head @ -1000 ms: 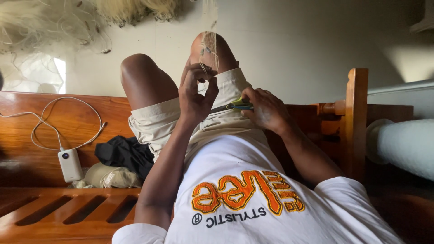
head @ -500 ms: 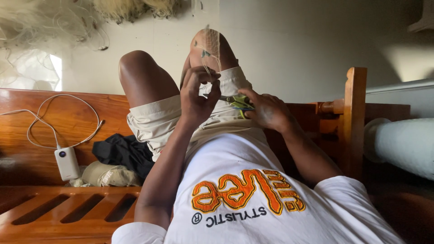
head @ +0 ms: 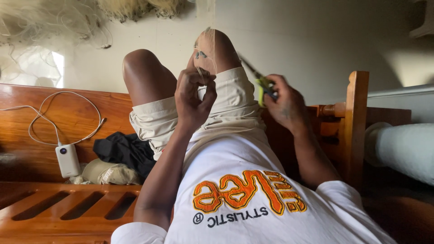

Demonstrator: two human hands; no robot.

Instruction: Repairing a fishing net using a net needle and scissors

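Observation:
I lie back with both knees raised, in beige shorts (head: 230,106) and a white printed shirt. My left hand (head: 194,97) is held in front of the right knee, its fingertips pinched on fine pale net threads (head: 205,52) that run up over the knee. My right hand (head: 284,103) is lifted to the right of the knee and grips a green-handled tool (head: 263,86) whose thin dark tip points up and left toward the threads. I cannot tell whether it is scissors or a netting needle.
A white charger block (head: 68,159) with a looped cable leans on the wooden backboard at left, beside dark cloth (head: 124,149) and a khaki bundle (head: 108,171). A slatted wooden bench (head: 68,205) lies below. A wooden post (head: 357,122) and a pale roll (head: 402,149) stand at right. Tangled netting (head: 45,20) hangs above.
My right hand has risen from my lap to knee height with the green tool, its tip now pointing up. My left hand stays pinched on the threads at the knee.

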